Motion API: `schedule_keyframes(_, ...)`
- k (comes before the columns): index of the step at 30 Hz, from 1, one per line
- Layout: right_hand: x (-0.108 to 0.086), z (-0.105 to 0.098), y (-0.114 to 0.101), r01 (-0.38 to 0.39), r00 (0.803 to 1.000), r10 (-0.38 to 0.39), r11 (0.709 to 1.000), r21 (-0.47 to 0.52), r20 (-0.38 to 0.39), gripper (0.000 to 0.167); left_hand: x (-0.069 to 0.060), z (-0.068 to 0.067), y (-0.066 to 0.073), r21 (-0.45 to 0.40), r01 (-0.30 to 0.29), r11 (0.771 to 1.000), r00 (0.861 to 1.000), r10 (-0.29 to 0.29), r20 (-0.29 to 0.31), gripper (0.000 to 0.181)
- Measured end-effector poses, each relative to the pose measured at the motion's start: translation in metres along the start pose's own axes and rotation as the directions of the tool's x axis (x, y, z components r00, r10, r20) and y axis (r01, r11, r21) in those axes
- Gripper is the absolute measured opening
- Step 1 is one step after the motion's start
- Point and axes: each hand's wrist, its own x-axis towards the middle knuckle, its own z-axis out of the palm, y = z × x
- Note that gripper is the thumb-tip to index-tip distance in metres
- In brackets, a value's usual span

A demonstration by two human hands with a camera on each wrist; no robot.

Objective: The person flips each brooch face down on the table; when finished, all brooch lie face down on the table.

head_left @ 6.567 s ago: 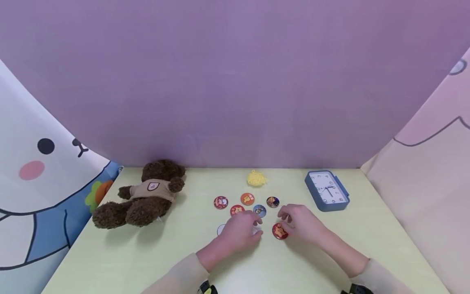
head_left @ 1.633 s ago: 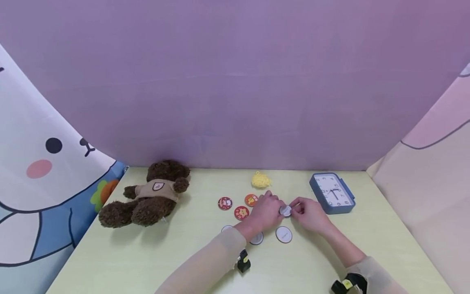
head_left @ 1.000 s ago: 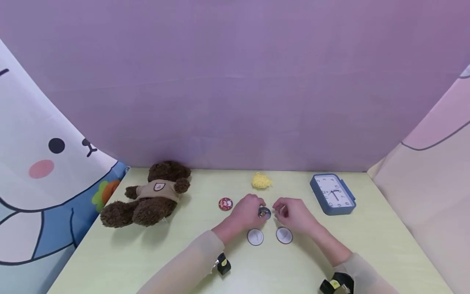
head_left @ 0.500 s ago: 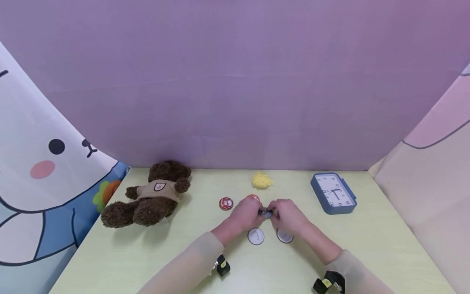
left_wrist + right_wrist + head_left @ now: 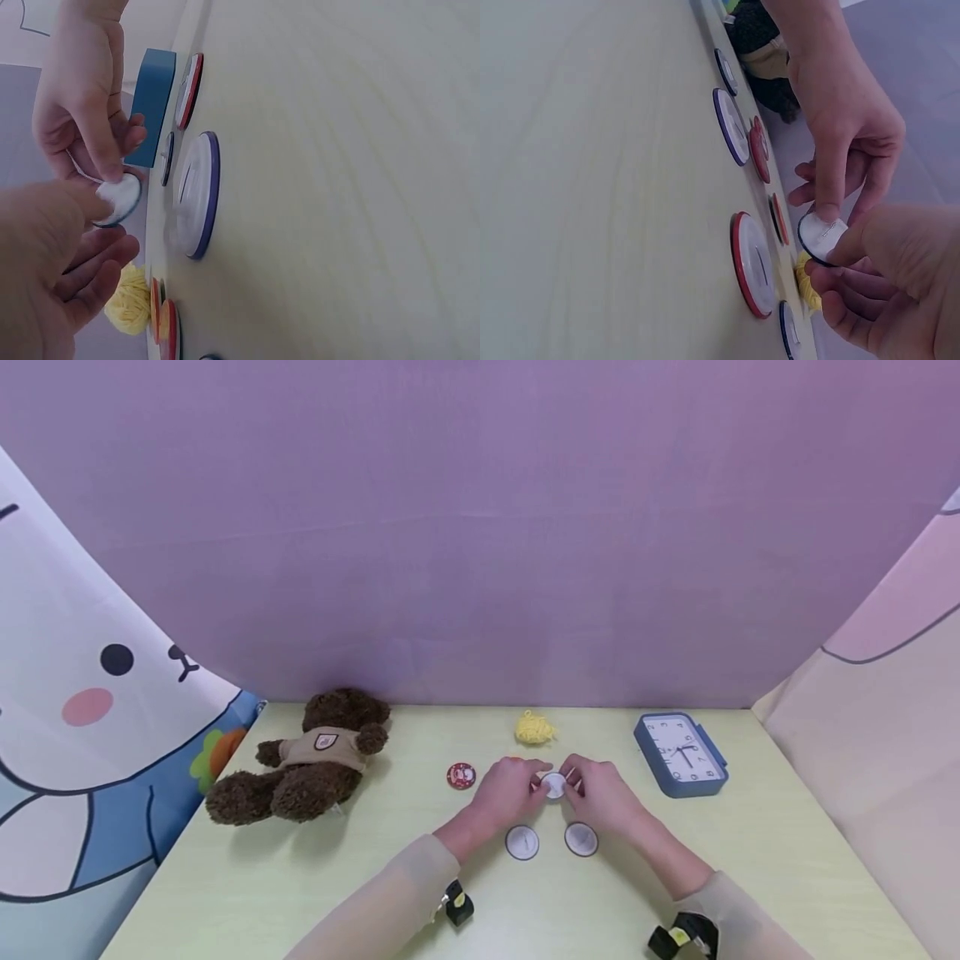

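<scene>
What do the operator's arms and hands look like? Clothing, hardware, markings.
Left hand and right hand: bare, no gloves or rings visible. Left sleeve and right sleeve: long, plain, pale beige. Near each cuff, a small black box with a yellow patch: left box, right box. No cables visible.

The left grip (image 5: 506,795) and right grip (image 5: 606,797) face each other, both pinching, the sleeved forearms (image 5: 378,897) slanting inward.
</scene>
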Motion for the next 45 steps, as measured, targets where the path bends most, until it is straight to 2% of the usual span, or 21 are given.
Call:
schedule_keyframes(5,-0.002,-0.002,0.000,-0.015,1.000,0.015,0.999,0.052,0.009,0.012,-0.002,0.002,0.000,-0.060,0.010,0.998,1.000,-0.009,0.024,0.046)
schedule_keyframes(11,-0.003,0.000,0.000,-0.027,0.999,0.024,0.996,0.081,0.037,0.012,-0.002,0.007,0.000,-0.027,-0.034,0.999,0.999,0.034,0.000,0.045)
schedule_keyframes(18,-0.004,0.002,0.002,-0.052,0.998,0.048,0.995,0.089,0.046,0.009,-0.004,0.011,0.001,0.005,-0.008,1.000,0.999,0.008,0.040,0.044)
schedule_keyframes(22,-0.005,0.004,0.002,-0.042,0.997,0.038,0.996,0.072,0.061,0.009,-0.002,0.013,0.001,0.029,-0.020,0.999,0.996,0.017,0.085,0.028)
schedule_keyframes(25,-0.006,0.004,0.002,-0.017,0.998,0.011,0.997,0.078,0.069,0.010,-0.001,0.015,0.001,0.018,0.005,1.000,0.992,-0.008,0.126,0.022)
schedule_keyframes(31,-0.009,0.004,0.001,0.027,0.997,-0.034,0.996,0.087,0.075,0.019,0.001,0.019,0.001,0.050,0.051,0.997,0.986,-0.058,0.155,0.030)
schedule_keyframes(34,-0.010,0.005,0.002,0.020,0.997,-0.026,0.997,0.070,0.075,0.019,0.001,0.019,0.002,0.079,0.057,0.995,0.984,-0.069,0.162,0.041)
schedule_keyframes(37,-0.010,0.008,0.003,0.017,0.998,-0.020,0.999,0.041,0.063,0.019,0.000,0.018,0.003,0.071,0.056,0.996,0.985,-0.067,0.160,0.044)
schedule_keyframes(43,-0.010,0.013,0.005,0.065,0.998,-0.065,0.998,-0.001,0.020,0.014,0.000,0.021,0.003,0.020,0.032,0.999,0.992,-0.034,0.118,0.014)
schedule_keyframes(45,-0.010,0.014,0.005,0.065,0.998,-0.065,0.998,-0.005,0.014,0.013,0.001,0.021,0.004,0.010,0.051,0.999,0.991,-0.052,0.125,0.011)
